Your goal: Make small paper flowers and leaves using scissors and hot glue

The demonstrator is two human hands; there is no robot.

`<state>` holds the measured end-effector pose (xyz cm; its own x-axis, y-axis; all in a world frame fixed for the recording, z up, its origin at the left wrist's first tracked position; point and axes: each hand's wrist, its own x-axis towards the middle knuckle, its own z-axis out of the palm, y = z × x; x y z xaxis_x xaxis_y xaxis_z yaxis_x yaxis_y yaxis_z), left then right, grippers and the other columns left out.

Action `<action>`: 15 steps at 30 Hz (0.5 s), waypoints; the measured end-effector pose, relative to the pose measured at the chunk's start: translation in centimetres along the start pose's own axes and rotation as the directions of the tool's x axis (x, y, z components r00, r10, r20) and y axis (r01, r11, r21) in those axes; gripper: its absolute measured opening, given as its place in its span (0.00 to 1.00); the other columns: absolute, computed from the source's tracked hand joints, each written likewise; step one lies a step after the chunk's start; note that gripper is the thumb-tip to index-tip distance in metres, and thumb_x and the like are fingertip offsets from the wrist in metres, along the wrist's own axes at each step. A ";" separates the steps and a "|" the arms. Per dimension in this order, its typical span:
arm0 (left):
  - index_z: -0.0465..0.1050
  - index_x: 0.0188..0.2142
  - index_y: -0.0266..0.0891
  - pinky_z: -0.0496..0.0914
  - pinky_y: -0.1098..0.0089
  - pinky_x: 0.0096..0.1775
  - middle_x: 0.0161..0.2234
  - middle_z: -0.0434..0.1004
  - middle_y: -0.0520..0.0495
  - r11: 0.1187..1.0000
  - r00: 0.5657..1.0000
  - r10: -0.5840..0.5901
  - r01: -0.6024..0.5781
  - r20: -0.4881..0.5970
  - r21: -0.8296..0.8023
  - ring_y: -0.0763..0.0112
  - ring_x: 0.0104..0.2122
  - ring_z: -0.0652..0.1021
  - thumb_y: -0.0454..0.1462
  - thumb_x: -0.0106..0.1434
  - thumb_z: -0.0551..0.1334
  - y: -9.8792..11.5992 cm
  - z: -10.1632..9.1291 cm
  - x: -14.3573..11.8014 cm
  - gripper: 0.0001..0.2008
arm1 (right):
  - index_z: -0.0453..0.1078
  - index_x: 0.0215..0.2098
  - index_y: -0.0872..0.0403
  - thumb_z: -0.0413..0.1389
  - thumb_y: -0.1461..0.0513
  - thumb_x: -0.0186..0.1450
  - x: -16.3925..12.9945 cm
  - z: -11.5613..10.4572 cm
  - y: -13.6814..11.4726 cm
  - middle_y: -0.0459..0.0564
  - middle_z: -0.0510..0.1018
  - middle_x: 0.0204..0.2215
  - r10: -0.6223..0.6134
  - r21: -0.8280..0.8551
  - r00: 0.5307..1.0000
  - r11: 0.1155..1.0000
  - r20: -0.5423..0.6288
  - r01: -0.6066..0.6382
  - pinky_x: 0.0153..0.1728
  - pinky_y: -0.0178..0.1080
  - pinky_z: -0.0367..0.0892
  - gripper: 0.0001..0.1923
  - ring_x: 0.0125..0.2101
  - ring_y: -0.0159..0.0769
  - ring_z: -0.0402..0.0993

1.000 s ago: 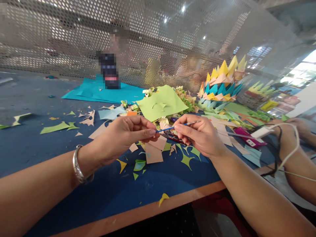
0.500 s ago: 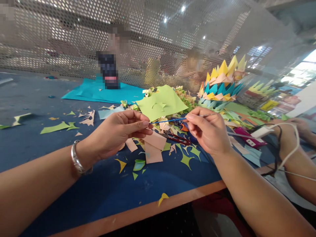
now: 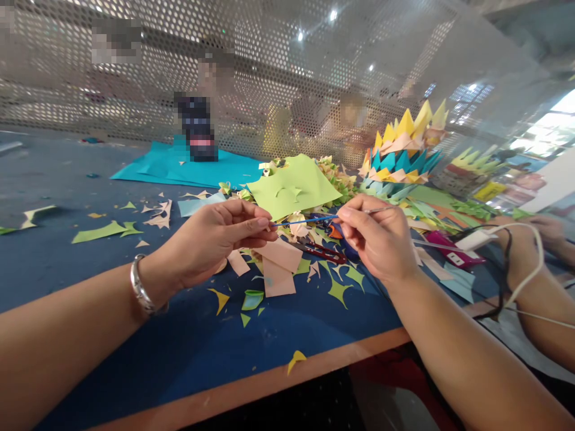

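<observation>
In the head view, the left-hand end of the thin blue rod (image 3: 305, 220) is hidden inside the pinched fingertips of the left hand (image 3: 215, 239), its pale right-hand end is hard to make out against the paper clutter, and whether anything is wound on the rod cannot be told. The rod spans the gap between both hands above the blue table (image 3: 188, 353): the left hand's thumb and forefinger (image 3: 258, 222) close on its 9 o'clock end, and the right hand (image 3: 381, 239) pinches it near the 3 o'clock end with closed fingers. Its long axis runs almost level from 9 o'clock to 3 o'clock, rising slightly toward the right, with the red scissors (image 3: 321, 251) and peach paper pieces (image 3: 278, 266) lying on the table at 6 o'clock below it.
</observation>
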<state>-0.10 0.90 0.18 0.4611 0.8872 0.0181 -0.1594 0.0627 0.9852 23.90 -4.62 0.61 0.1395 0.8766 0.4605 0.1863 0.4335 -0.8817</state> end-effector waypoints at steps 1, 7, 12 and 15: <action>0.75 0.31 0.37 0.76 0.73 0.40 0.32 0.83 0.49 1.000 1.000 0.000 0.000 0.000 0.006 0.72 0.33 0.83 0.36 0.57 0.72 0.0 0.1 0.0 0.07 | 0.73 0.24 0.51 0.63 0.60 0.63 0.0 0.0 0.0 0.42 0.69 0.16 0.000 -0.004 1.000 1.000 0.005 0.000 0.15 0.32 0.51 0.11 0.17 0.26 0.59; 0.76 0.32 0.37 0.76 0.73 0.40 0.32 0.83 0.49 1.000 1.000 0.004 -0.005 0.003 0.031 0.71 0.34 0.83 0.36 0.58 0.71 -0.1 0.0 0.0 0.07 | 0.73 0.24 0.52 0.64 0.60 0.63 -0.1 0.0 0.0 0.42 0.69 0.16 0.014 -0.003 1.000 1.000 0.021 -0.014 0.15 0.31 0.52 0.11 0.17 0.26 0.59; 0.76 0.33 0.37 0.77 0.73 0.40 0.33 0.84 0.49 1.000 1.000 0.013 -0.013 0.014 0.025 0.70 0.35 0.84 0.36 0.57 0.72 -0.2 -0.1 0.0 0.08 | 0.73 0.24 0.53 0.63 0.61 0.63 -0.1 0.0 0.1 0.41 0.69 0.16 0.002 -0.003 1.000 1.000 0.030 -0.002 0.14 0.30 0.53 0.10 0.16 0.25 0.59; 0.76 0.33 0.37 0.77 0.73 0.40 0.33 0.84 0.49 0.999 1.000 0.021 -0.022 0.019 0.027 0.70 0.35 0.84 0.36 0.57 0.72 -0.3 -0.1 0.0 0.08 | 0.73 0.24 0.53 0.63 0.62 0.63 -0.1 0.0 0.2 0.41 0.69 0.16 -0.010 0.001 0.999 1.000 0.034 0.010 0.14 0.29 0.54 0.10 0.17 0.25 0.60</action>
<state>-0.12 0.91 -0.13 0.4740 0.8795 0.0421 -0.1460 0.0313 0.9888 23.91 -4.59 0.41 0.1040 0.8787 0.4659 0.1867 0.4429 -0.8769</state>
